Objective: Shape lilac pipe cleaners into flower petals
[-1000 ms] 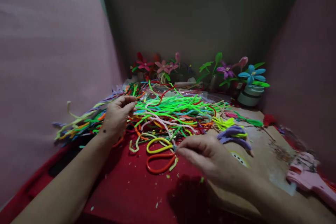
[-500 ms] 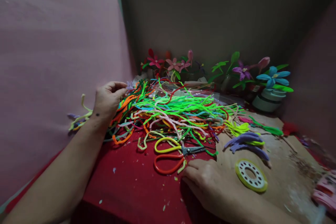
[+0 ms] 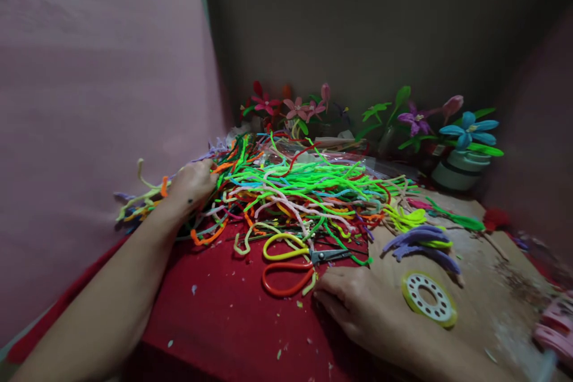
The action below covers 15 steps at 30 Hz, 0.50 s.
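Note:
My left hand (image 3: 193, 184) is closed in at the left end of a heap of fuzzy pipe cleaners (image 3: 304, 176). Its curled fingers are around orange pipe cleaners (image 3: 227, 165), though the fingertips are hidden. My right hand (image 3: 347, 298) rests low on the red cloth (image 3: 224, 310), fingers curled under; what they hold, if anything, is hidden. Just beyond it lie scissors (image 3: 290, 265) with one yellow and one red handle, untouched, blades pointing right. A pale yellow pipe cleaner (image 3: 310, 285) lies beside the right fingertips.
Purple petal-like pipe-cleaner pieces (image 3: 423, 245) and a yellow-rimmed white disc (image 3: 428, 298) lie on cardboard (image 3: 478, 286) at right. A pink tool (image 3: 555, 325) is at the right edge. Pipe-cleaner flowers (image 3: 468, 130) stand behind, one in a pale jar (image 3: 461, 170). A pink wall (image 3: 102, 83) borders the left.
My left hand has moved down and nearer, from the purple pipe cleaners at the back to the orange ones. Orange ends now show beside its wrist. My right hand has hardly moved.

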Motion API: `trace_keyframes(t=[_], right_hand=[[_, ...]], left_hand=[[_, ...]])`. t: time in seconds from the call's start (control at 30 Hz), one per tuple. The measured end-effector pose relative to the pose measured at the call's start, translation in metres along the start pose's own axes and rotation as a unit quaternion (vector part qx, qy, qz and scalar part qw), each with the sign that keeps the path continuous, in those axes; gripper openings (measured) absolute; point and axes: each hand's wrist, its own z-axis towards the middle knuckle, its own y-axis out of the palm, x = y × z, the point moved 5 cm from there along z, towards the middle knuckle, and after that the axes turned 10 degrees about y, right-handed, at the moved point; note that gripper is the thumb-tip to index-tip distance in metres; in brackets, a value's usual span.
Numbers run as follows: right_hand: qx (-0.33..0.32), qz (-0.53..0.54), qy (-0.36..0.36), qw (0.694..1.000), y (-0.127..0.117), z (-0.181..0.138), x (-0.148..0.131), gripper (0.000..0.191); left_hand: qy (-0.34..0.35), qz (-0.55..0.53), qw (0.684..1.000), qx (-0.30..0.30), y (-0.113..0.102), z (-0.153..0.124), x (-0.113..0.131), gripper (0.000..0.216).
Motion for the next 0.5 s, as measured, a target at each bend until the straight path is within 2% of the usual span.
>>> trace_keyframes(t=[0.2,0.3,0.37,0.43,0.5], right_hand=[[-0.008,-0.020,0.005,1.000,-0.005,-0.001,-0.004,0.018],[-0.013,-0.032,-0.009,0.999,-0.006,-0.002,-0.007,0.017],[-0.015,-0.042,-0.016,0.999,-0.007,-0.003,-0.009,0.016],[-0.017,-0.058,-0.020,0.998,-0.008,-0.004,-0.011,0.014],[-0.019,-0.082,-0.021,0.996,-0.007,-0.004,-0.013,0.012]], left_hand=[[-0.007,-0.013,1.000,0.026,-0.012,-0.001,-0.004,0.029],[0.008,-0.028,0.998,0.046,-0.016,-0.003,0.005,0.031],[0.043,-0.038,0.994,0.094,-0.022,-0.008,0.020,0.031],[0.113,-0.055,0.979,0.161,-0.032,-0.017,0.045,0.030],[0.166,-0.088,0.963,0.194,-0.040,-0.027,0.072,0.026]])
